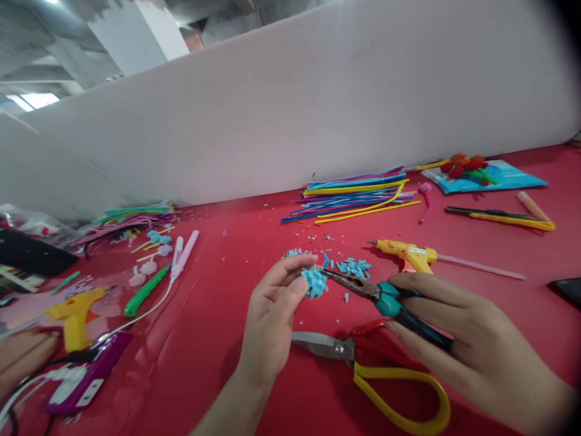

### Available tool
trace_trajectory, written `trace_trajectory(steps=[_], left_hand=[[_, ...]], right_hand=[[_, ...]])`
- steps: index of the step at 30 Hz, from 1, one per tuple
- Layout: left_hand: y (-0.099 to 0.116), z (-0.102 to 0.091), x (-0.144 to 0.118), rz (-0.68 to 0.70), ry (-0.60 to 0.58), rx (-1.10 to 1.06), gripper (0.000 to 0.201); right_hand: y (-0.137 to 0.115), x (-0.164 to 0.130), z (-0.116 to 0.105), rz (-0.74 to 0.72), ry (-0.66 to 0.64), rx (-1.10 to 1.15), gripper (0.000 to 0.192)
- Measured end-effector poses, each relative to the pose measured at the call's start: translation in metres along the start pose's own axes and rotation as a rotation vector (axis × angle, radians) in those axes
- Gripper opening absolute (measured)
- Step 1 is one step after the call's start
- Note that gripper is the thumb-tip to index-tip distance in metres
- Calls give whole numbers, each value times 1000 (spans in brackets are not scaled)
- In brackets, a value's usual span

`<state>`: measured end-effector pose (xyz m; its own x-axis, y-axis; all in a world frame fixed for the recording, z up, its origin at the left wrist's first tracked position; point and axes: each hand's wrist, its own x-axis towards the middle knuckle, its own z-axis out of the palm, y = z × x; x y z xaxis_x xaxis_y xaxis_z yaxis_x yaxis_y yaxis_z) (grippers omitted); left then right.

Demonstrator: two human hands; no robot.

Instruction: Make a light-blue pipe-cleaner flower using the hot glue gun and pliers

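While the left hand [272, 315] pinched the blue tuft [315, 282] and the right hand [476, 345] gripped pliers [385, 300] at its 3 o'clock, slipping jaws risked nipping a fingertip.

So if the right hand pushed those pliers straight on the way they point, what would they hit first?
Likely the blue fuzzy piece pinched in the left hand's fingers; the pliers in the right hand already point at it, seemingly touching.

A red table [236, 363] carries everything. At twelve o'clock lies a pile of pipe cleaners [354, 197]; at one, a yellow glue gun [408, 254]; at six, yellow-handled scissors [376, 369]. Blue cut bits [351, 266] scatter at centre. At nine sit a second glue gun [75, 312] and a green tool [145, 292].
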<state>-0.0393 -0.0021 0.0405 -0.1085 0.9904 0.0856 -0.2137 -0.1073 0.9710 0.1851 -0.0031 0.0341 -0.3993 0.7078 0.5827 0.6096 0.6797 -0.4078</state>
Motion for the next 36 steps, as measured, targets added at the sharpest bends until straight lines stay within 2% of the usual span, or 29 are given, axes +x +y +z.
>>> trace_trajectory(steps=[3,6,10,14,17,25,31,36], left_hand=[[0,1,-1,10,21,37,18],[1,6,-2,24,50,61,17],[5,11,-4,73,84,186,16],[8,11,-5,92,87,334,15],[8,9,-6,69,90,355,16],[2,7,0,26,3,65,21],[3,7,3,-28,1,-34,14],[0,6,3,-5,2,-51,21]], right_hand=[[1,-2,1,-1,-89,45,17],[1,-5,3,-22,-51,-6,15],[1,-9,7,-114,19,-204,15],[-1,-11,9,-241,23,-416,19],[-1,-10,10,-268,29,-468,22],[6,-5,10,0,-34,-26,16],[11,-6,11,-66,-7,-155,8],[9,-4,11,-84,-19,-217,7]])
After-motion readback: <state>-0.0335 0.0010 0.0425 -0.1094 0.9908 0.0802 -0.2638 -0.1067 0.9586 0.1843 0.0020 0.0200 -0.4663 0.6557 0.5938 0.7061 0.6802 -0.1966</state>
